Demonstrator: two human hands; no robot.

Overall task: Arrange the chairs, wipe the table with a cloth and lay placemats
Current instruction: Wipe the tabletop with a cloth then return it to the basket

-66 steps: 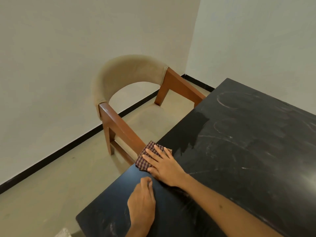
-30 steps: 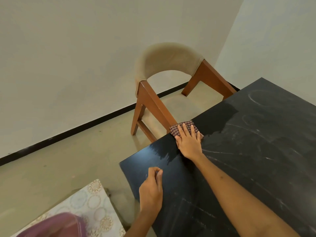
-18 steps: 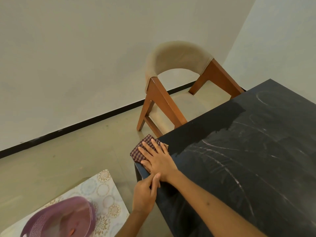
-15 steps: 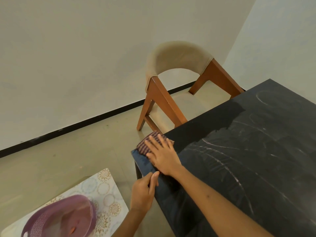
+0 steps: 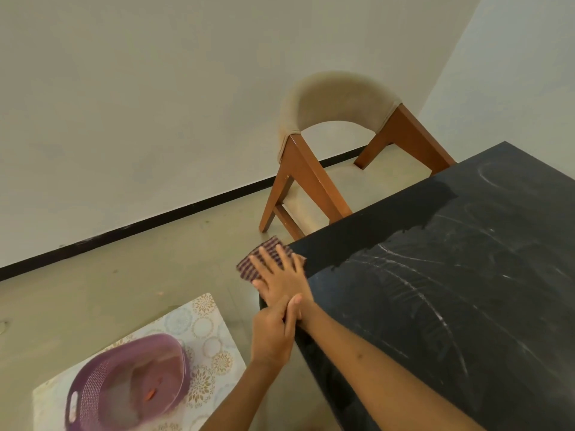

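A black table (image 5: 451,290) with streaky wipe marks fills the right side. My right hand (image 5: 280,278) lies flat with spread fingers on a checked red cloth (image 5: 255,259) at the table's near-left corner; the cloth hangs partly past the edge. My left hand (image 5: 272,332) sits at the table's left edge just behind the right wrist, its fingers lightly curled and touching that wrist. A wooden chair (image 5: 336,150) with a beige padded back stands at the table's far-left side, its seat partly under the top.
A purple plastic basket (image 5: 124,381) sits on a floral patterned board (image 5: 205,331) at the lower left. Beige floor lies between it and the chair. White walls with a black skirting (image 5: 155,219) close the room behind.
My right hand has slid the cloth along the left edge to the near corner, now overhanging it. My left hand has moved up to the right wrist. The view has shifted left.
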